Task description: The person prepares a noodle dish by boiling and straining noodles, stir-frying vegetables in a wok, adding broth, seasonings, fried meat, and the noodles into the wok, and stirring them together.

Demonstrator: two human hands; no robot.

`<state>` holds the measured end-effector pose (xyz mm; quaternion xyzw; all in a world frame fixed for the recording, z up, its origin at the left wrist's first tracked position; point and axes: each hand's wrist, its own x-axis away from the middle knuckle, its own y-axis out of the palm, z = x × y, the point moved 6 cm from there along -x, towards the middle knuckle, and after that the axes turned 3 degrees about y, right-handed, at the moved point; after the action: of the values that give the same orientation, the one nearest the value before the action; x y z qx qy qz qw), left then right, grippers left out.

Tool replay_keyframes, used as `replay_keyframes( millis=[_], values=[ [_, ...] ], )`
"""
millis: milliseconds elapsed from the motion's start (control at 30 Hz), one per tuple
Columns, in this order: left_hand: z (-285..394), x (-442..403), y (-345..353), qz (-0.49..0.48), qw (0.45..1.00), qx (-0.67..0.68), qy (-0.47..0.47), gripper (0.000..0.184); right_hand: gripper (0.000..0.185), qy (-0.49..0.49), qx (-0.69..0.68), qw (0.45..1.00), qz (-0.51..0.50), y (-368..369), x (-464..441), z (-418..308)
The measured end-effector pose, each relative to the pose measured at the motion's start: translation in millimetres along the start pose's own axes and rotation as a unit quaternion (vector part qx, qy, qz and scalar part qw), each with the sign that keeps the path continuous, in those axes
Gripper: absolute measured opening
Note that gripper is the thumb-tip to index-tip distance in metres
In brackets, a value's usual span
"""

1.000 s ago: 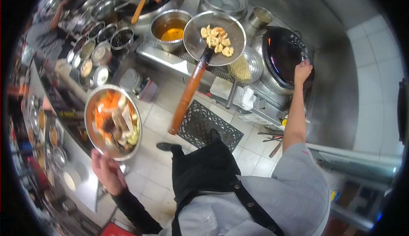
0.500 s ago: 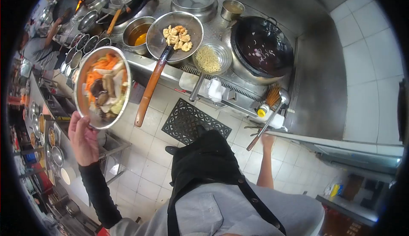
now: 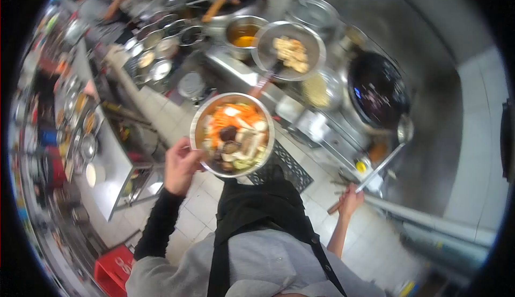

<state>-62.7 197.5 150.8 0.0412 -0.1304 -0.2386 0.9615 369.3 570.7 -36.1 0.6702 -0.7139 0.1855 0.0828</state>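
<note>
- While the left hand (image 3: 182, 164) pinches its near-left rim, the steel bowl (image 3: 271, 130) hangs above the floor in front of the apron, its open side facing the camera; it is round and shiny, and well filled.
- Inside it, bright orange carrot pieces (image 3: 220, 119) lie toward the far side; dark brown mushrooms (image 3: 228, 133) sit near the middle, with long pale slices (image 3: 250, 140) beside them; yellowish-green pieces (image 3: 245, 164) lie at the near edge.
- The right hand (image 3: 351, 200) is closed around the handle of a long metal ladle (image 3: 381, 166); the ladle's cup reaches toward the wok.
- A yellow-capped bottle (image 3: 361, 165) stands near the ladle; it is blurred.
- Beyond, a perforated strainer (image 3: 335, 90) holds pale noodles (image 3: 315, 90); the dark wok (image 3: 378, 90) is to its right, glossy inside.
- Farther off, a mesh strainer (image 3: 315, 50) carries golden pieces (image 3: 291, 54); a pot (image 3: 236, 23) of orange liquid is beside it.
- At the far left, another person (image 3: 99, 11) reaches out an arm.
</note>
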Motion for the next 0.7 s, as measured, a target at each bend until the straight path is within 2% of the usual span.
replay_keyframes(
  millis=[67,100,167,267,367,433,500,633,700],
  values=[
    [-10,-2,-21,0.007,1.000,0.012,0.007,0.006,0.015,-0.129,0.067,0.989,-0.038,44,37,-42],
    [-17,-3,-34,0.004,1.000,0.028,0.010,0.008,0.016,-0.138,0.056,0.987,-0.054,74,52,-60],
    [-20,-2,-64,0.032,0.997,0.070,0.022,0.011,0.014,-0.122,0.042,0.986,-0.105,135,72,-75],
    [-16,3,-134,0.103,0.988,0.084,0.074,0.012,0.015,-0.099,0.028,0.964,-0.245,246,143,-109],
    [-12,18,-198,0.197,0.972,0.069,0.109,0.012,0.025,-0.131,0.037,0.911,-0.389,351,227,-141],
    [-7,26,-234,0.258,0.956,0.060,0.125,0.013,0.033,-0.104,0.026,0.874,-0.474,414,262,-148],
    [-8,33,-275,0.301,0.945,0.053,0.115,0.015,0.031,-0.108,0.065,0.838,-0.530,483,294,-143],
    [-16,46,-337,0.379,0.915,0.063,0.125,0.016,0.012,-0.165,0.148,0.773,-0.594,623,340,-127],
    [-20,48,-360,0.418,0.898,0.071,0.119,0.016,0.014,-0.176,0.166,0.746,-0.620,699,362,-120]
  ],
)
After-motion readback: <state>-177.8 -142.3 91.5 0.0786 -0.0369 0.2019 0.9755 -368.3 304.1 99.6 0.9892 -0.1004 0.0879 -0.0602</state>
